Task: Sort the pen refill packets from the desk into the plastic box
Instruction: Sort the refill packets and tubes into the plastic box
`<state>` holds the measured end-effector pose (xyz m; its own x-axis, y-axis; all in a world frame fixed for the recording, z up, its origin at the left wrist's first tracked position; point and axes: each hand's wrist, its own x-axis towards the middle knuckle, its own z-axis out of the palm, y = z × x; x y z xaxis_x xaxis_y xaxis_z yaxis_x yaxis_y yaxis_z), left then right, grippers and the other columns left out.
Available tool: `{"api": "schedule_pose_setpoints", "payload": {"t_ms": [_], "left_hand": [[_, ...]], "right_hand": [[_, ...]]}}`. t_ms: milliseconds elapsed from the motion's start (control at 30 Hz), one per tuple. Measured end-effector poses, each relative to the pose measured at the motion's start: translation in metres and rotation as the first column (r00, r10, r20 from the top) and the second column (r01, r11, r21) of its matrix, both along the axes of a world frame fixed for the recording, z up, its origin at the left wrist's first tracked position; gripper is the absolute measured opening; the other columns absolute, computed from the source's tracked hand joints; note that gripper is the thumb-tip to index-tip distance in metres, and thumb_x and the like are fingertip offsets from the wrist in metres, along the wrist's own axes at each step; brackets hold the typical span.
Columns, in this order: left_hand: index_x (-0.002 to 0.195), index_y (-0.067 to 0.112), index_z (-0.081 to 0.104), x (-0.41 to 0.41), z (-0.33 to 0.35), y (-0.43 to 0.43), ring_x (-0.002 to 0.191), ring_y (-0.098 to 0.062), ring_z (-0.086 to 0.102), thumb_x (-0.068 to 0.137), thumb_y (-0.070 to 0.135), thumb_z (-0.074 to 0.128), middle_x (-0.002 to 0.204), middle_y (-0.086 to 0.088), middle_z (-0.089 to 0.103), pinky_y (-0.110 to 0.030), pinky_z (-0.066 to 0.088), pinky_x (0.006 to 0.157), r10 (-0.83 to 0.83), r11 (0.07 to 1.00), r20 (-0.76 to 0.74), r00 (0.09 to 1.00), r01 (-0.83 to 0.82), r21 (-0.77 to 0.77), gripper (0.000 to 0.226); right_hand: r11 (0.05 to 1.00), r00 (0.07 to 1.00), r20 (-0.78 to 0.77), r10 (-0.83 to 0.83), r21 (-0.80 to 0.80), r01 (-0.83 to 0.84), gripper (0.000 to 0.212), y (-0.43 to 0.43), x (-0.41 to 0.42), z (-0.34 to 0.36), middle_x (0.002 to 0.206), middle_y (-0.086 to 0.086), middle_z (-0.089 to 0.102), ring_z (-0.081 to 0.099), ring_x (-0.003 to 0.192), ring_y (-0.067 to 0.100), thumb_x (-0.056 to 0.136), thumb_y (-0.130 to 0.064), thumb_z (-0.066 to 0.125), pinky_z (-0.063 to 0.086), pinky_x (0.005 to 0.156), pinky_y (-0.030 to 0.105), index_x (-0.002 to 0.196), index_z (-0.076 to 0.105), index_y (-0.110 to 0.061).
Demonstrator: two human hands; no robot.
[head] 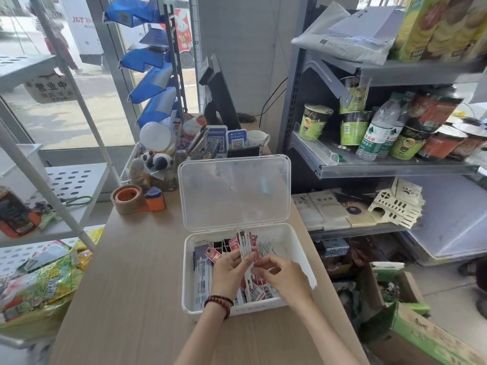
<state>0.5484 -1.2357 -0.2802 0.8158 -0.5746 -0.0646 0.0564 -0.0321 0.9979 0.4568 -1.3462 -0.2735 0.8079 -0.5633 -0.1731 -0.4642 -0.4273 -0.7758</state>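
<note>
A tape dispenser (137, 198) sits on the table (131, 285), at ten o'clock from the open plastic box (188, 259). Over the box, the left hand (232, 270) grips upright pen refill packets (246, 255). At their three o'clock is the curled right hand (286, 277); I cannot tell whether it grips them.

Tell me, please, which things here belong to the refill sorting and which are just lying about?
Job: plastic box; refill packets, gripped by the left hand; right hand at them.
Lying about: tape dispenser; white mug; cat figurine; water bottles.
</note>
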Motion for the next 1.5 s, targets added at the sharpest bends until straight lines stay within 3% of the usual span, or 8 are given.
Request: {"api": "schedule_pose_setpoints", "payload": {"t_ms": [367, 467, 567, 767, 900, 1100, 1400, 1500], "left_hand": [[0.102, 0.013, 0.068, -0.001, -0.008, -0.004, 0.051, -0.001, 0.055, 0.089, 0.035, 0.053, 0.072, 0.002, 0.066, -0.015, 0.041, 0.049, 0.042, 0.996, 0.088, 0.995, -0.048, 0.069, 0.030], [0.103, 0.016, 0.067, 0.003, -0.011, -0.001, 0.083, -0.005, 0.071, 0.093, 0.021, 0.055, 0.091, 0.007, 0.074, -0.019, 0.052, 0.061, 0.140, 0.989, -0.002, 0.990, -0.139, 0.056, 0.017], [0.098, 0.017, 0.070, 0.005, -0.010, 0.002, 0.077, -0.013, 0.072, 0.088, 0.024, 0.061, 0.083, 0.005, 0.075, -0.019, 0.048, 0.047, 0.180, 0.983, -0.029, 0.983, -0.178, 0.040, 0.015], [0.099, 0.019, 0.066, 0.004, -0.008, -0.001, 0.089, -0.017, 0.071, 0.091, 0.015, 0.056, 0.093, 0.001, 0.074, -0.042, 0.060, 0.071, 0.119, 0.992, -0.158, 0.980, -0.123, -0.018, 0.013], [0.095, 0.020, 0.070, 0.006, -0.012, 0.001, 0.087, -0.018, 0.069, 0.089, 0.025, 0.058, 0.089, 0.005, 0.075, -0.059, 0.051, 0.074, 0.087, 0.995, -0.075, 0.993, -0.083, 0.059, 0.014], [0.106, 0.014, 0.065, 0.004, -0.007, 0.000, 0.095, -0.006, 0.068, 0.093, 0.013, 0.052, 0.100, 0.002, 0.072, -0.019, 0.055, 0.077, 0.090, 0.995, -0.121, 0.989, -0.094, -0.032, 0.019], [0.107, 0.015, 0.063, 0.002, -0.004, -0.002, 0.096, -0.008, 0.069, 0.091, 0.019, 0.055, 0.101, 0.002, 0.073, -0.023, 0.057, 0.072, -0.027, 0.998, -0.018, 0.999, 0.026, -0.058, 0.019], [0.107, 0.010, 0.059, -0.001, 0.000, -0.003, 0.075, -0.007, 0.071, 0.091, 0.019, 0.055, 0.093, -0.001, 0.074, -0.024, 0.057, 0.059, -0.105, 0.994, 0.004, 0.995, 0.105, -0.043, 0.019]], "right_hand": [[0.994, 0.994, 0.094, -0.048, 0.100, 0.039, 0.012, -0.005, 0.001, -0.010, 0.081, -0.013, 0.072, 0.067, 0.077, -0.002, 0.082, -0.042, 0.073, 0.056, 0.076, 0.024, 0.085, 0.070, -0.031], [0.979, 0.979, 0.063, -0.195, -0.055, 0.199, 0.009, -0.007, 0.004, -0.019, 0.080, -0.013, 0.068, 0.063, 0.074, -0.001, 0.088, -0.031, 0.069, 0.050, 0.065, 0.015, 0.091, 0.068, -0.022], [0.936, 0.955, -0.055, -0.293, -0.219, 0.275, 0.006, -0.005, 0.009, -0.027, 0.080, -0.009, 0.066, 0.062, 0.072, 0.006, 0.091, -0.025, 0.066, 0.048, 0.059, 0.017, 0.090, 0.067, -0.019], [0.903, 0.907, -0.194, -0.375, -0.299, 0.310, 0.012, -0.008, 0.017, -0.037, 0.084, -0.002, 0.069, 0.065, 0.074, 0.015, 0.090, -0.012, 0.062, 0.057, 0.062, 0.031, 0.084, 0.068, -0.020], [0.935, 0.951, -0.075, -0.299, -0.224, 0.276, 0.010, -0.006, 0.014, -0.029, 0.082, -0.010, 0.070, 0.064, 0.073, 0.007, 0.090, -0.033, 0.066, 0.053, 0.062, 0.026, 0.088, 0.069, -0.024], [0.984, 0.993, -0.090, -0.079, -0.168, 0.063, 0.022, -0.001, 0.005, -0.011, 0.080, -0.025, 0.067, 0.063, 0.071, -0.006, 0.083, -0.064, 0.059, 0.053, 0.066, 0.025, 0.084, 0.065, -0.043], [0.972, 0.996, 0.026, 0.081, 0.217, -0.085, 0.050, -0.004, -0.001, 0.003, 0.089, -0.022, 0.073, 0.067, 0.083, -0.007, 0.056, -0.071, 0.074, 0.054, 0.089, 0.029, 0.094, 0.072, -0.038], [0.939, 0.988, 0.091, 0.125, 0.310, -0.147, 0.061, -0.008, -0.001, 0.000, 0.091, -0.009, 0.076, 0.071, 0.089, 0.006, 0.054, -0.071, 0.077, 0.053, 0.095, 0.041, 0.095, 0.075, -0.026]]}}
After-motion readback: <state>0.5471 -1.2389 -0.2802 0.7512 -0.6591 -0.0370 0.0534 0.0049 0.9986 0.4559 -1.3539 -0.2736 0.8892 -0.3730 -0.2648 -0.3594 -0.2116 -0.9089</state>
